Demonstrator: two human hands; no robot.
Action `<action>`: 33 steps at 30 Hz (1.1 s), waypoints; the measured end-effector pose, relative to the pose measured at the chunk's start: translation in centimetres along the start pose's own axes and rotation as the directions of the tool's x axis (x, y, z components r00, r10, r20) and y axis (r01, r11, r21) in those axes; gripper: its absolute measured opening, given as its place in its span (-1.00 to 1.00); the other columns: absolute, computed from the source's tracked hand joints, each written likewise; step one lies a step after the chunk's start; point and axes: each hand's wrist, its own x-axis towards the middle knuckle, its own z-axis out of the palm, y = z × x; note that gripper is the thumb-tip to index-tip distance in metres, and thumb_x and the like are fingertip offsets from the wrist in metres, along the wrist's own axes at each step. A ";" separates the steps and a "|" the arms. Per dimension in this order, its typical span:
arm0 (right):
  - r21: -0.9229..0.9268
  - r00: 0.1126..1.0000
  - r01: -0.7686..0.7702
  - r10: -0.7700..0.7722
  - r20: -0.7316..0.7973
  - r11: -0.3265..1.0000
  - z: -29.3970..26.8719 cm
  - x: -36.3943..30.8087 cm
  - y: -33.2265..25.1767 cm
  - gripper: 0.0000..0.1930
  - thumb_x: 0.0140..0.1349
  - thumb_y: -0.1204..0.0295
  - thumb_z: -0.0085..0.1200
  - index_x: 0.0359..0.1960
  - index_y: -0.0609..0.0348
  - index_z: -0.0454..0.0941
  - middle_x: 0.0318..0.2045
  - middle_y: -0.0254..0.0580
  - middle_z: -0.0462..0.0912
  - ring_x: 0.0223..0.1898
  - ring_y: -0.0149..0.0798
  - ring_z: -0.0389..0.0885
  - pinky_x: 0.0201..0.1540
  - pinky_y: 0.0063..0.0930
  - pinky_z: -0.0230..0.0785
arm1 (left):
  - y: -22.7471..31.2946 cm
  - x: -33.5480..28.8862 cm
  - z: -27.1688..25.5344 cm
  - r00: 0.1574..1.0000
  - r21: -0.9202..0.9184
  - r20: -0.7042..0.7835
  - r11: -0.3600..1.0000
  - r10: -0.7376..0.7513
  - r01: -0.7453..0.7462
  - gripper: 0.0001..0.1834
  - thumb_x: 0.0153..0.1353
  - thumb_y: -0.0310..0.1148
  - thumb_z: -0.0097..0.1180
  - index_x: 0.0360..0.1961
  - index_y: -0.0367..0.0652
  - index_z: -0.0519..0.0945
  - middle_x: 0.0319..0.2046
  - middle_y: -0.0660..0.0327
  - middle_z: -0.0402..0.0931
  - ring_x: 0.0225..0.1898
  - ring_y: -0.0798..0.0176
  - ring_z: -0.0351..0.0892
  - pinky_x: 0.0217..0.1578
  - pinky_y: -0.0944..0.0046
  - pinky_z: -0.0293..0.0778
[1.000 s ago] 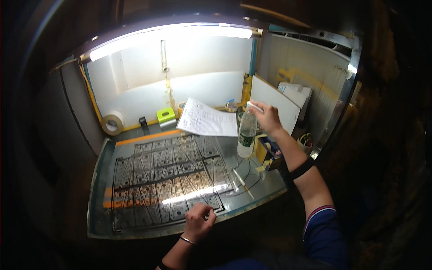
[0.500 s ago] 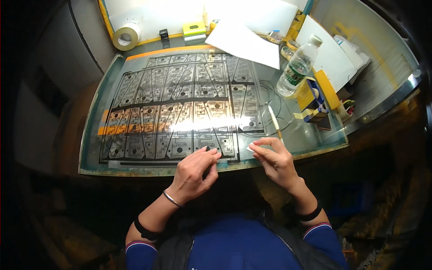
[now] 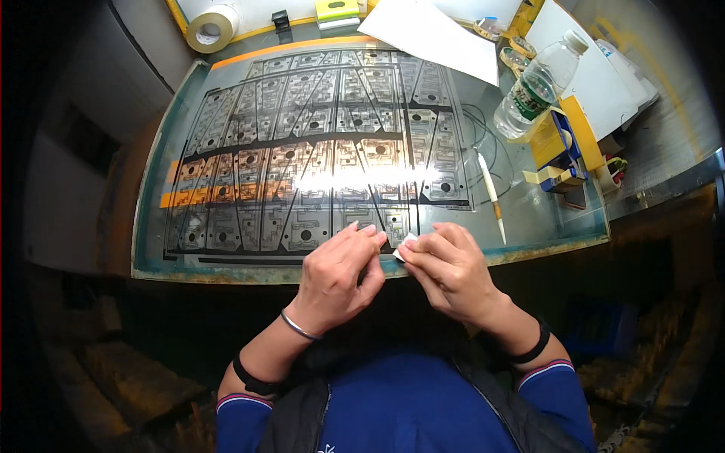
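Note:
A large clear film [image 3: 310, 219] printed with dark, circuit-like panels lies on a glass-topped table [image 3: 529, 241]. My left hand [image 3: 340, 272] rests over its near edge, fingers stretched loosely forward and thumb lower down; nothing shows in its grasp. Close beside it, my right hand [image 3: 453, 272] pinches a small white piece [image 3: 405, 246], perhaps paper or tape, between thumb and fingertips. That piece is at the film's near right corner, almost at my left fingertips. Whether it touches the film I cannot tell.
Right of the film lie a white-handled pen-like tool [image 3: 491, 189] and a thin coiled wire. Beyond are a water bottle [image 3: 536, 87], a blue tape dispenser [image 3: 563, 151] and tape rolls [image 3: 517, 53]. White paper [image 3: 438, 38] covers the far side. A large tape roll [image 3: 211, 30] stands far left.
My right hand has moved left with the white piece, toward my left hand. The left hand has shifted slightly right. The view has tilted, so the table sits higher.

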 end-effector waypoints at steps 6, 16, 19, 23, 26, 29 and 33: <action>-0.054 1.000 -0.003 0.003 -0.004 0.999 -0.7 -1.1 -0.1 -0.78 0.02 0.54 0.28 -0.24 0.13 0.68 -0.33 -0.35 0.58 -0.25 -0.22 0.54 0.03 -0.15 0.37 | -0.6 0.1 0.1 0.999 0.018 -0.016 0.999 0.032 -0.032 -0.76 0.00 -0.59 0.15 -0.23 -0.29 0.59 -0.36 0.05 0.61 -0.18 0.00 0.67 0.00 0.06 0.57; -0.027 0.998 -0.052 0.053 0.020 0.998 -1.1 -1.4 -0.1 -0.79 0.00 0.53 0.29 -0.26 0.12 0.69 -0.34 -0.34 0.60 -0.25 -0.23 0.54 0.05 -0.12 0.33 | -0.5 0.1 0.5 0.997 0.081 -0.054 0.996 0.047 -0.043 -0.73 -0.04 -0.58 0.18 -0.23 -0.31 0.59 -0.37 0.01 0.62 -0.23 -0.01 0.67 -0.03 0.07 0.59; -0.033 0.998 -0.058 0.056 -0.030 0.998 -0.3 -0.2 -0.2 -0.81 0.01 0.53 0.29 -0.28 0.14 0.69 -0.35 -0.33 0.60 -0.27 -0.22 0.53 0.05 -0.11 0.33 | -0.7 0.0 0.6 0.997 0.051 -0.051 0.998 0.051 -0.049 -0.73 -0.04 -0.58 0.18 -0.23 -0.31 0.59 -0.37 0.01 0.62 -0.23 -0.03 0.67 -0.03 0.08 0.59; -0.013 0.995 -0.066 0.065 -0.073 0.998 0.7 0.3 0.0 -0.82 0.03 0.52 0.26 -0.28 0.14 0.67 -0.35 -0.32 0.59 -0.27 -0.19 0.51 0.04 -0.13 0.31 | -0.6 0.0 0.6 0.997 0.087 -0.067 0.996 0.028 -0.022 -0.75 -0.04 -0.58 0.17 -0.25 -0.29 0.59 -0.38 0.02 0.62 -0.22 -0.02 0.68 -0.03 0.08 0.59; -0.018 0.997 -0.066 0.065 -0.035 0.998 -0.4 -0.4 0.0 -0.83 0.02 0.54 0.28 -0.30 0.13 0.68 -0.36 -0.34 0.60 -0.28 -0.22 0.52 0.07 -0.12 0.31 | -0.5 0.1 0.6 0.998 0.083 -0.062 0.996 0.034 -0.029 -0.75 -0.04 -0.58 0.17 -0.25 -0.29 0.59 -0.38 0.03 0.61 -0.22 -0.01 0.67 -0.04 0.09 0.59; -0.020 0.998 -0.069 0.069 -0.008 0.997 -0.9 -1.0 -0.1 -0.83 0.02 0.54 0.27 -0.29 0.13 0.68 -0.36 -0.32 0.59 -0.29 -0.20 0.52 0.07 -0.14 0.31 | -0.7 0.2 0.5 0.997 0.079 -0.057 0.996 0.050 -0.046 -0.75 -0.04 -0.58 0.17 -0.26 -0.29 0.59 -0.38 0.04 0.61 -0.24 -0.01 0.67 -0.04 0.09 0.60; -0.027 0.994 -0.030 0.027 -0.108 0.999 1.1 0.6 0.3 -0.82 0.06 0.50 0.23 -0.26 0.18 0.65 -0.35 -0.30 0.57 -0.25 -0.16 0.48 -0.01 -0.15 0.31 | -0.6 0.2 0.5 0.997 0.076 -0.050 0.996 0.052 -0.049 -0.76 -0.04 -0.57 0.17 -0.27 -0.28 0.59 -0.37 0.03 0.62 -0.25 -0.01 0.67 -0.04 0.09 0.59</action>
